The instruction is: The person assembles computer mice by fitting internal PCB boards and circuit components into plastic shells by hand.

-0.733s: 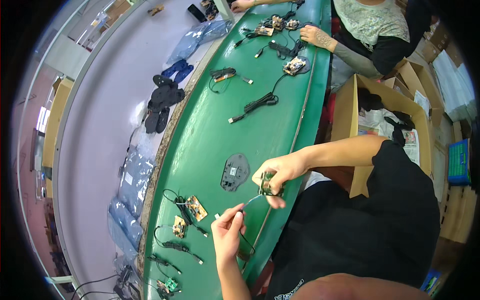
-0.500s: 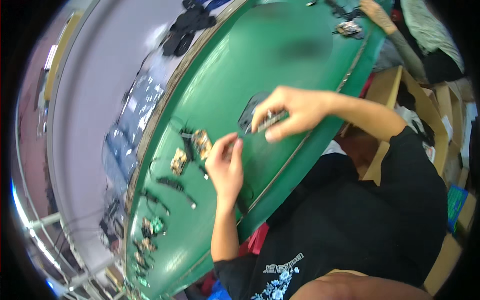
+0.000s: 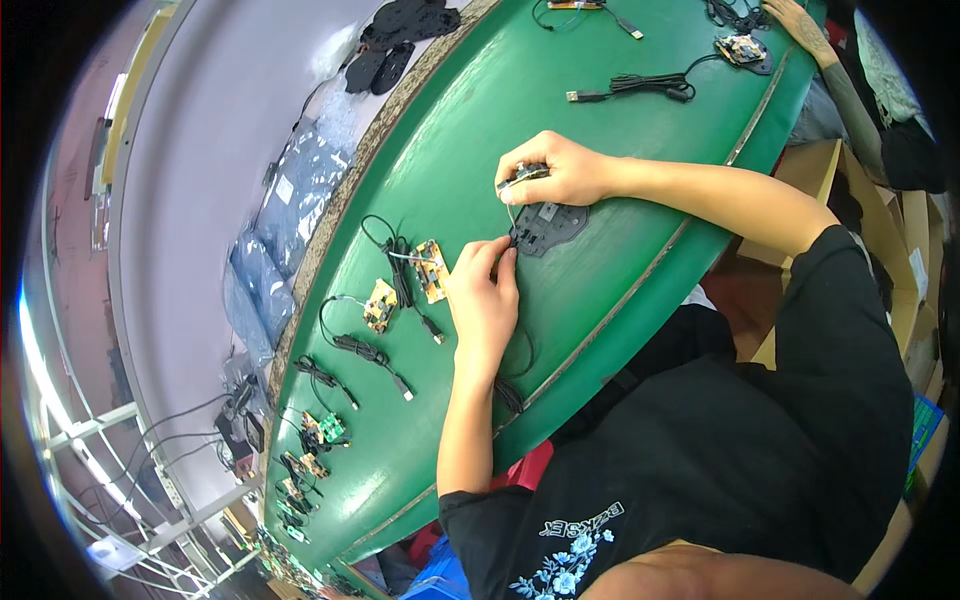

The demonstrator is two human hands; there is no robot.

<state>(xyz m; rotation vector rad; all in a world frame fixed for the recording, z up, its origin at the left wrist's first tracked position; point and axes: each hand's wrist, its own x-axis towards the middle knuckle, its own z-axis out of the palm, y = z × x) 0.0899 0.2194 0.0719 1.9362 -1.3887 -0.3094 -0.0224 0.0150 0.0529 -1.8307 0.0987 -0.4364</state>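
Note:
My right hand (image 3: 565, 168) is closed around a small circuit board (image 3: 532, 172), held above the upper edge of a black plastic base plate (image 3: 550, 230) on the green bench. Thin wires (image 3: 511, 212) hang from the board toward the fingertips of my left hand (image 3: 482, 300). Those fingertips are pinched together at the plate's left edge, where the wires meet a black cable. More of this cable shows below the hand, ending in a coiled bundle (image 3: 508, 396) near the bench's front edge. What lies between the left fingers is mostly covered.
Tan circuit boards (image 3: 431, 271) with bundled black cables (image 3: 362, 349) line the green belt-like surface (image 3: 420, 450) to the left. Farther up lies another cable (image 3: 650, 86) joined to a board (image 3: 742, 48), near a co-worker's hand (image 3: 800, 28). Clear plastic bags (image 3: 290, 200) rest beyond the rim.
My left fingertips have come to the plate's edge and pinch there. My right hand has turned with the board, uncovering more of the plate. The whole view has shifted and sharpened.

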